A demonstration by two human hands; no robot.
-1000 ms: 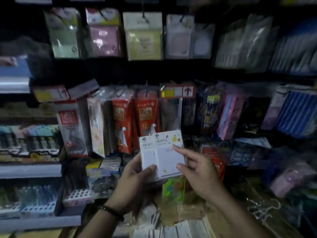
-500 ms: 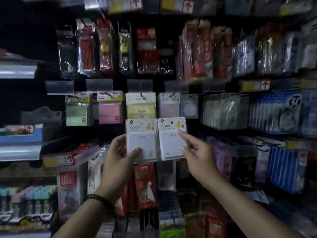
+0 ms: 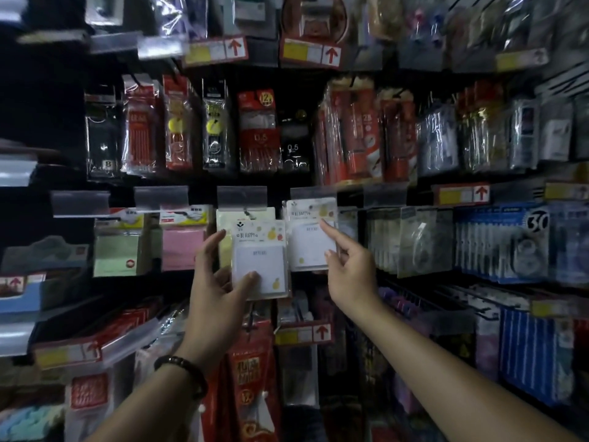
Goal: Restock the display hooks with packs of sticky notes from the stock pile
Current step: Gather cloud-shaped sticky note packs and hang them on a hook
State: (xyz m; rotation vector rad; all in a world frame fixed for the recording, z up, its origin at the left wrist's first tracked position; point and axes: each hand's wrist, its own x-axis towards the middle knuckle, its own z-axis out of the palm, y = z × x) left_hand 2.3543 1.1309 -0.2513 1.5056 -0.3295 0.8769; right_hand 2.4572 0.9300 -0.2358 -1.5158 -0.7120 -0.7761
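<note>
My left hand (image 3: 220,298) holds a white "BE HAPPY" sticky-note pack (image 3: 259,250) upright, thumb on its front, in front of a hanging pale-yellow pack (image 3: 245,215). My right hand (image 3: 347,266) pinches a second white pack (image 3: 310,231) by its right edge, index finger stretched up along it, raised against the hook row under a clear price holder (image 3: 314,193). Whether that pack hangs on a hook is hidden. Green (image 3: 116,250) and pink (image 3: 183,247) sticky-note packs hang further left.
Pen and refill packs (image 3: 258,132) hang on the row above. Clear-wrapped packs (image 3: 414,240) and blue packs (image 3: 503,244) hang to the right. Red packs (image 3: 251,378) and price tags with red arrows (image 3: 304,333) sit below my hands. Shelves (image 3: 16,173) jut out at left.
Both hands have lifted the two white packs from low over the stock pile up to the sticky-note row. The right pack has risen above the left one, to the hook level.
</note>
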